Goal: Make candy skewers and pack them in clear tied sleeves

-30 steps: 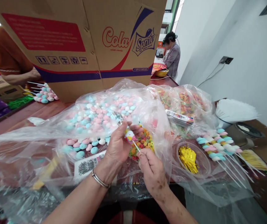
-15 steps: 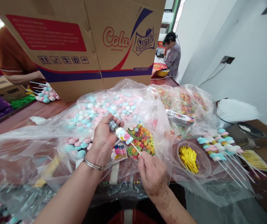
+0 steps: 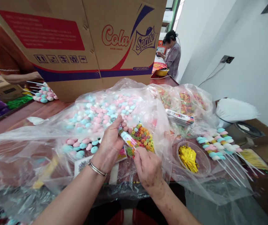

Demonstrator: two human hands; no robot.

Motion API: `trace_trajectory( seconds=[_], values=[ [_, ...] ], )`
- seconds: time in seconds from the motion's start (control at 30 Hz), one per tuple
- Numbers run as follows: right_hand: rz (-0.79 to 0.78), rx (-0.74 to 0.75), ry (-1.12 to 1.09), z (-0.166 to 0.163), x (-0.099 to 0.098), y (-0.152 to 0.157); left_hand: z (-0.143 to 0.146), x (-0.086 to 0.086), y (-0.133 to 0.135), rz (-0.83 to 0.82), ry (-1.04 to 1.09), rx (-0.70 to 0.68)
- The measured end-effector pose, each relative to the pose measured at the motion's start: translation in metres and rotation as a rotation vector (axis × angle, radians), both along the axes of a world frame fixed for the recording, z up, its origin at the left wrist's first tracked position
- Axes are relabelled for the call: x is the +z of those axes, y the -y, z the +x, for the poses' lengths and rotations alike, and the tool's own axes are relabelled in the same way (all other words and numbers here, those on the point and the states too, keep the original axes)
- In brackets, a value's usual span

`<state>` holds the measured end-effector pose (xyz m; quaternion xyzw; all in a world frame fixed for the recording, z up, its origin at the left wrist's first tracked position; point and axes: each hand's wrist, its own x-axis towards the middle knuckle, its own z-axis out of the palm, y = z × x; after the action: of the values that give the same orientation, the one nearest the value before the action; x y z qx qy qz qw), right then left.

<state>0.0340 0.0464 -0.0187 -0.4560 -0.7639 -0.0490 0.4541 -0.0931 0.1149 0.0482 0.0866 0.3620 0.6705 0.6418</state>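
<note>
My left hand (image 3: 110,144) is closed round the upper end of a candy skewer (image 3: 126,137) threaded with pink, white and blue pieces. Just below and right of it, my right hand (image 3: 148,167) pinches the skewer's thin white stick. Both hands hover over a clear plastic bag (image 3: 54,137) that holds pink, blue and white marshmallow candies (image 3: 96,114). A pile of small coloured ring candies (image 3: 142,137) lies right behind the skewer.
A large Cola Sprite cardboard box (image 3: 89,47) stands behind the bag. Finished candy skewers (image 3: 220,145) lie at the right beside a clear bowl of gold twist ties (image 3: 189,157). White sticks (image 3: 235,111) sit in a container. One person stands at the far end, another at the left.
My left hand has turned the skewer and slid up along it, from the middle to the top end. My right hand has stayed on the stick and shifted slightly left.
</note>
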Motion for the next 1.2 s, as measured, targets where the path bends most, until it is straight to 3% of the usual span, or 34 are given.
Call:
trace_trajectory(
  seconds=[0.23, 0.5, 0.6, 0.7, 0.77, 0.83, 0.93, 1.07, 1.2],
  values=[
    [-0.286, 0.139, -0.247, -0.012, 0.006, -0.014, 0.031, -0.011, 0.023, 0.225, -0.179, -0.024],
    [-0.439, 0.22, -0.38, -0.011, 0.01, -0.015, 0.033, -0.024, 0.03, 0.28, -0.419, -0.145],
    [-0.353, 0.249, -0.323, -0.004, 0.019, -0.013, 0.029, -0.028, 0.033, 0.261, -0.503, -0.199],
    [-0.15, 0.12, -0.313, 0.008, 0.034, -0.013, 0.026, -0.032, 0.034, 0.266, -0.508, -0.124],
    [-0.18, 0.094, -0.342, 0.013, 0.043, -0.015, 0.027, -0.032, 0.033, 0.308, -0.461, -0.064],
    [-0.303, 0.2, -0.348, 0.011, 0.047, -0.017, 0.029, -0.031, 0.033, 0.327, -0.394, -0.061],
    [-0.32, 0.279, -0.304, -0.001, 0.042, -0.02, 0.032, -0.026, 0.034, 0.283, -0.284, -0.125],
    [-0.193, 0.174, -0.231, -0.017, 0.029, -0.025, 0.034, -0.022, 0.037, 0.251, -0.207, -0.195],
    [-0.123, 0.089, -0.161, -0.017, 0.025, -0.032, 0.031, -0.023, 0.042, 0.264, -0.314, -0.202]
  ],
)
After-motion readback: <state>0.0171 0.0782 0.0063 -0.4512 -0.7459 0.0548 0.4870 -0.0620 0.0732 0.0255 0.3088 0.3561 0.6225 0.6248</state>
